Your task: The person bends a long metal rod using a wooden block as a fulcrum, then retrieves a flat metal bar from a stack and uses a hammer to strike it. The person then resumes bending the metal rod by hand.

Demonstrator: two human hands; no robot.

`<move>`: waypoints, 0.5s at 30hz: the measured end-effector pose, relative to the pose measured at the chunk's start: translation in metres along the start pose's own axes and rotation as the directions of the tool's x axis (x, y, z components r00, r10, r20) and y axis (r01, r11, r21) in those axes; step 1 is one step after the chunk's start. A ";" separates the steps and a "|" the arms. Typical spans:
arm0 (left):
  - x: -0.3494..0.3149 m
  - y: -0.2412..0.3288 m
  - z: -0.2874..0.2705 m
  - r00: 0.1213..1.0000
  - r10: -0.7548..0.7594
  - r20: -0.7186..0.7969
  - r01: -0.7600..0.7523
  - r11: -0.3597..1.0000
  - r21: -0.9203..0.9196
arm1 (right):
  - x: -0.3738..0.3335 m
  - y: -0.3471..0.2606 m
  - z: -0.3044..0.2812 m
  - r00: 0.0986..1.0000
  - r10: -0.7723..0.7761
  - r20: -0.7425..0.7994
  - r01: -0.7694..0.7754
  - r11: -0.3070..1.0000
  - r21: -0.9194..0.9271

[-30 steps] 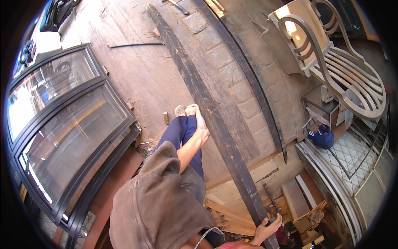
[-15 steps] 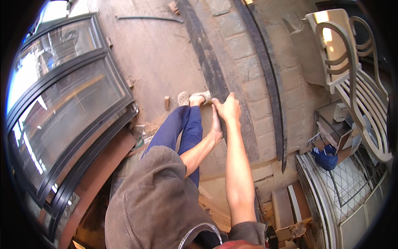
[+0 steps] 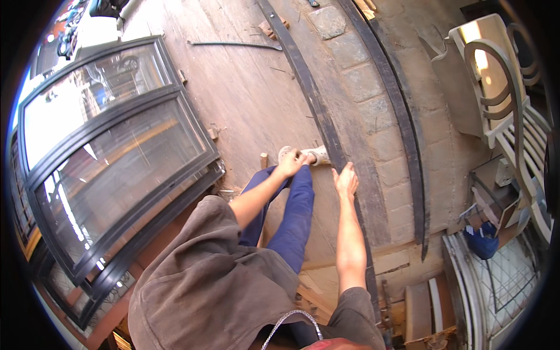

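Note:
A long, dark wooden plank [image 3: 315, 105] runs from the top of the view down past my right forearm. My right hand [image 3: 347, 182] is closed on its edge, thumb on the left side and fingers on the right. My left hand [image 3: 290, 164] is off the plank, just over my light clogs [image 3: 319, 154]. Its fingers are curled, and whether anything is in them is hidden. A second dark plank [image 3: 402, 122] lies farther right, along the paving stones [image 3: 373, 114].
Glazed dark-framed window panels [image 3: 125, 163] lean at the left. A thin metal bar [image 3: 233, 44] and small wood blocks [image 3: 274, 26] lie on the floor. Pale chairs [image 3: 496, 76], a blue bag [image 3: 482, 239] and white metal grilles [image 3: 504, 280] stand at the right.
My left hand has left the plank and moved left toward my feet. My right hand stays on the plank, which shows narrower and reaches lower in the view. The view has shifted.

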State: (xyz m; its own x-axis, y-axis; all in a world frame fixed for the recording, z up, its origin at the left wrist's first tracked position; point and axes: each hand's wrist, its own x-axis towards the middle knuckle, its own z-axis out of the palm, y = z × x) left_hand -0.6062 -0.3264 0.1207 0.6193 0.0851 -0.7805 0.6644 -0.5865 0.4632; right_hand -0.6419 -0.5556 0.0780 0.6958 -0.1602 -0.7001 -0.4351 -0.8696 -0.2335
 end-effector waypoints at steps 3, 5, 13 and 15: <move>0.038 0.014 -0.081 0.996 0.087 0.018 -0.089 0.989 0.119 | 0.038 0.048 0.056 0.996 0.084 0.037 -0.080 0.991 -0.110; 0.072 0.015 -0.116 0.991 0.132 0.002 -0.130 0.976 0.174 | 0.056 0.074 0.086 0.996 0.082 0.019 -0.079 0.986 -0.146; 0.291 -0.040 -0.158 0.919 0.376 0.115 -0.381 0.780 0.497 | 0.122 0.114 0.152 0.997 0.078 0.025 -0.073 0.986 -0.152; 0.342 -0.044 -0.152 0.888 0.436 0.146 -0.451 0.761 0.467 | 0.141 0.120 0.167 0.999 0.053 0.013 -0.049 0.984 -0.173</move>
State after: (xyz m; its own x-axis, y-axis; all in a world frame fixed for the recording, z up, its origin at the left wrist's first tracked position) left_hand -0.3600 -0.1493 -0.1030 0.7786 -0.2982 -0.5522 0.0308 -0.8607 0.5081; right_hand -0.6912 -0.6040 -0.1619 0.6643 -0.1994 -0.7204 -0.3633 -0.9284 -0.0780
